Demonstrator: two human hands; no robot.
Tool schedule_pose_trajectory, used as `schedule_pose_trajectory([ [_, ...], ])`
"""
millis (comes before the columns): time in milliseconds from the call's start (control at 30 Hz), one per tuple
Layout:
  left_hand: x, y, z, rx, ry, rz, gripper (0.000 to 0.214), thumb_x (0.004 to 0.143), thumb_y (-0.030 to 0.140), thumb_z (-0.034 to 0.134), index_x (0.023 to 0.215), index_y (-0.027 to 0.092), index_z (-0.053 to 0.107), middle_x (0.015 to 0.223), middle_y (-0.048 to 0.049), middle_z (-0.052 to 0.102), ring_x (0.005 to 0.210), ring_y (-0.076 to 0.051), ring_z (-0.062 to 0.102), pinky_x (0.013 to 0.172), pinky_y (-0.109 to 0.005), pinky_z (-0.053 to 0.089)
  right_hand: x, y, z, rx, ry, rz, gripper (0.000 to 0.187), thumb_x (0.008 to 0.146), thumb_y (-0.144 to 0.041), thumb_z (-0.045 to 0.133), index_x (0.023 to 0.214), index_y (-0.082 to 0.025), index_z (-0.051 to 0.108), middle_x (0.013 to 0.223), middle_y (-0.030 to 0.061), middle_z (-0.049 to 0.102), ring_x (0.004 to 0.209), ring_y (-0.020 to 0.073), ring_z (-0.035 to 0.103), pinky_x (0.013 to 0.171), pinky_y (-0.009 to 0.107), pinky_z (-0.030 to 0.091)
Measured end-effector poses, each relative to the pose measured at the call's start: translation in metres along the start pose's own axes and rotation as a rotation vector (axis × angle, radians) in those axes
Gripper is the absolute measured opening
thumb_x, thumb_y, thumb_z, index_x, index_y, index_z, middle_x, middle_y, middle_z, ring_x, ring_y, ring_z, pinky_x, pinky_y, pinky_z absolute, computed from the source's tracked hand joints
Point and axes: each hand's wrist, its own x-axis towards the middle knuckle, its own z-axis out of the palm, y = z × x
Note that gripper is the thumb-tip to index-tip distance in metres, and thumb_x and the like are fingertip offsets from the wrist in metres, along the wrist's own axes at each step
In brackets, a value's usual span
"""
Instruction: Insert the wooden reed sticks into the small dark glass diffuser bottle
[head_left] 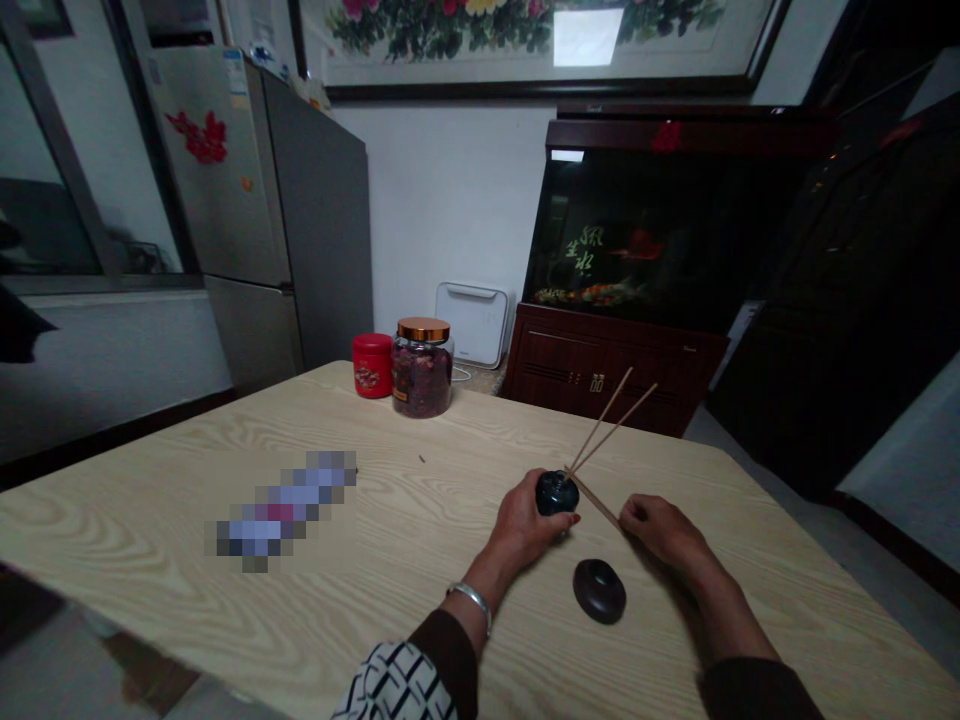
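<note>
- Your left hand [521,522] is closed around the bottle [557,496], fingers on its far left side and thumb across the near side. The bottle looks roughly upright; whether its base touches the table [420,560] you cannot tell.
- Your right hand [660,530] is to the right of the bottle and a little nearer to you, its fingers curled in a narrow pinch on the near end of a stick [598,504].
- That stick's long axis runs slantwise, from your right fingers up and left to the bottle's mouth. Its far end meets the mouth area, but you cannot tell whether the tip is inside or only over the rim, nor whether it is one stick or several together.
- Two thin sticks [602,421] rise from the mouth, leaning away from you and to the right, spread in a narrow V; they cross near the held stick's far end.
- The dark lid [599,590] lies on the table on your side of the bottle, between your forearms and touching neither hand.
- Well off to the left and farther back stand the jar [422,375] and the red tin [373,366], side by side.
</note>
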Motion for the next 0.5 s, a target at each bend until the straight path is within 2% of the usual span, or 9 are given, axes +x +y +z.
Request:
schedule_pose_trajectory([
  [167, 0.001, -0.001, 0.001, -0.007, 0.002, 0.012, 0.058, 0.063, 0.034, 0.083, 0.115, 0.019, 0.061, 0.097, -0.0046, 0.07, 0.087, -0.021, 0.063, 0.078, -0.029, 0.05, -0.004, -0.009, -0.003, -0.039, -0.014, -0.014, 0.012, 0.077, -0.029, 0.059, 0.074, -0.02, 0.066, 0.077, 0.0031, 0.07, 0.069, 0.0151, 0.059, 0.059, 0.025, 0.032],
  [333, 0.001, -0.001, 0.001, -0.003, -0.005, 0.009, 0.058, 0.065, 0.034, 0.082, 0.116, 0.019, 0.061, 0.098, -0.0049, 0.069, 0.088, -0.021, 0.063, 0.078, -0.03, 0.05, -0.004, -0.009, -0.002, -0.065, 0.001, -0.006, 0.015, 0.08, -0.027, 0.053, 0.073, -0.02, 0.065, 0.077, 0.0034, 0.069, 0.069, 0.0151, 0.058, 0.06, 0.025, 0.033],
  [500, 0.001, -0.001, 0.0, -0.001, -0.002, 0.013, 0.06, 0.064, 0.035, 0.083, 0.117, 0.019, 0.06, 0.1, -0.0057, 0.069, 0.09, -0.022, 0.063, 0.08, -0.031, 0.051, -0.005, -0.007, -0.012, 0.128, 0.148, -0.014, 0.016, 0.078, -0.03, 0.055, 0.067, -0.02, 0.061, 0.07, 0.0035, 0.067, 0.067, 0.0162, 0.058, 0.063, 0.026, 0.039],
])
